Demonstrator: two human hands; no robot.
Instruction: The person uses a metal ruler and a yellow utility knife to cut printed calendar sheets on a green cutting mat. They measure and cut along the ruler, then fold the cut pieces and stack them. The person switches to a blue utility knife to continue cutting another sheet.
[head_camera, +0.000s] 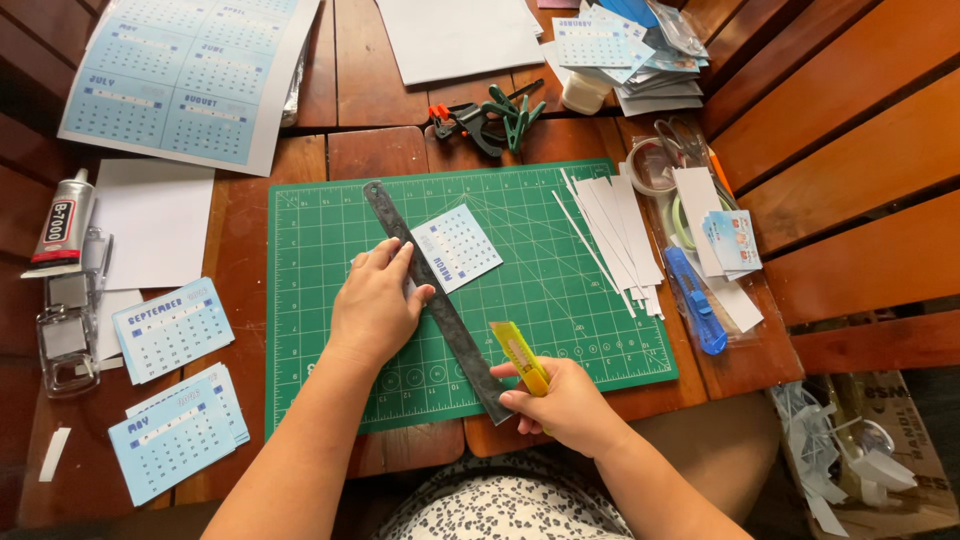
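Left hand (375, 305) pins a steel ruler (440, 305) flat across a calendar card (455, 247), guiding the yellow utility knife (520, 357) gripped in the right hand (565, 405).

Soft, even daylight falls on my table (400, 150), and everything looks sharp. My hands cast only faint shadows, and the edges bend slightly outward.

bare forearms, black-and-white spotted garment (500, 510)
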